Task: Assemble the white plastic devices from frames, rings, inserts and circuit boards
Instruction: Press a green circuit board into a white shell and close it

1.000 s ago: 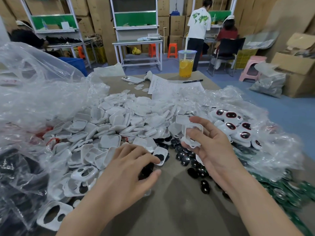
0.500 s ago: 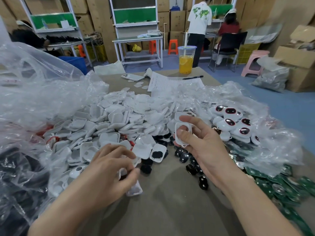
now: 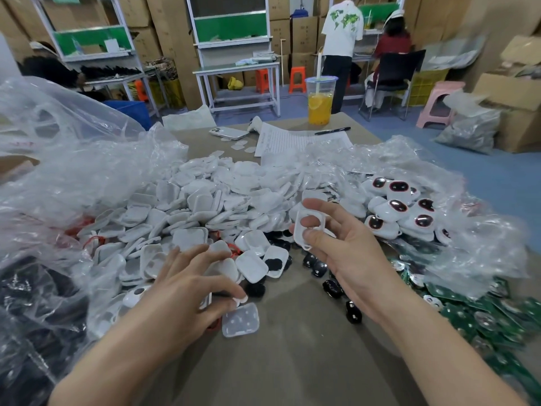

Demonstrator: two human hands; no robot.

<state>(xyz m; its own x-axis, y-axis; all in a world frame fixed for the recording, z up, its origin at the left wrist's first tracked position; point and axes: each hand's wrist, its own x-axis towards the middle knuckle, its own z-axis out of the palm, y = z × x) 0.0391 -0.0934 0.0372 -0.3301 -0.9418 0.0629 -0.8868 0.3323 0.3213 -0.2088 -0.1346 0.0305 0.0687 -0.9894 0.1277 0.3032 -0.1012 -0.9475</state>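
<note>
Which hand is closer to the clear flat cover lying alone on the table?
Left. The left hand is just left of the clear cover, a fingertip by its edge; the right hand is farther right, pinching a white frame.

no text can be read here. the printed sheet (image 3: 292,140) lying on the bench (image 3: 292,361) well beyond the fingers (image 3: 325,209) carries rows of print too small to make out. the cardboard boxes (image 3: 304,27) far behind it, against the back wall, bear dark marks too blurred to read. the white shirt (image 3: 339,33) of the standing person (image 3: 339,70) shows only a green world-map figure.
</note>
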